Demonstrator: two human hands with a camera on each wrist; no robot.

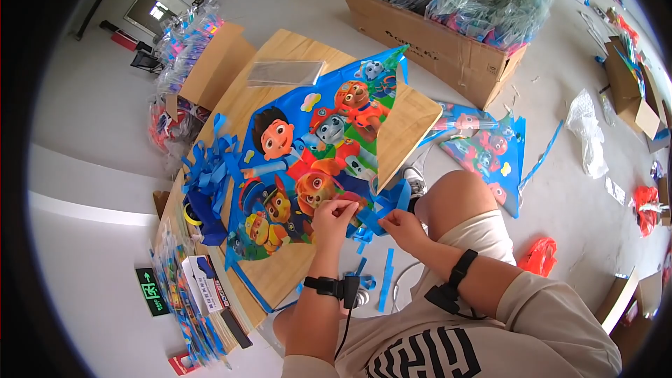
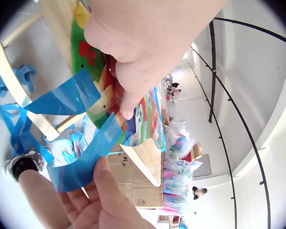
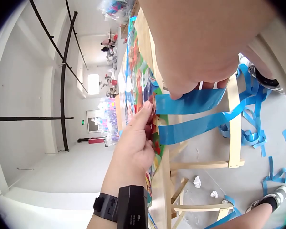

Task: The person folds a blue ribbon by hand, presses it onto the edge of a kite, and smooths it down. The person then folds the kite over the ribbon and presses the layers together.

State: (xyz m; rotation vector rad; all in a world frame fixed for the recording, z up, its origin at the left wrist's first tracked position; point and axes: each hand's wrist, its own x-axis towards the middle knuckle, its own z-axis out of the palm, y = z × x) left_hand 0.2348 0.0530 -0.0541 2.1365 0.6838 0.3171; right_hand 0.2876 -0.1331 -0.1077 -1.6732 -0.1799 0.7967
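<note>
A glossy cartoon-printed sheet point(image 1: 278, 168) with a blue border lies over a wooden board. At its near edge my left hand point(image 1: 334, 220) point(image 2: 138, 47) point(image 3: 133, 148) has thumb and fingers pinched on the sheet. Just to the right, my right hand point(image 1: 406, 231) point(image 2: 107, 202) point(image 3: 205, 47) holds a blue strip point(image 2: 81, 169) point(image 3: 195, 101) between thumb and fingers, the strip's end touching the sheet's edge. A second blue strip point(image 2: 69, 98) point(image 3: 195, 130) extends from the same edge beside it.
Tangled blue strips point(image 1: 213, 164) lie on the board's left side, by a blue tape dispenser point(image 1: 203, 220). A clear plastic sleeve point(image 1: 283, 73) rests at the far end. Beyond stands a cardboard box point(image 1: 420, 45) of wrapped items. Another printed sheet point(image 1: 490, 150) is on the right.
</note>
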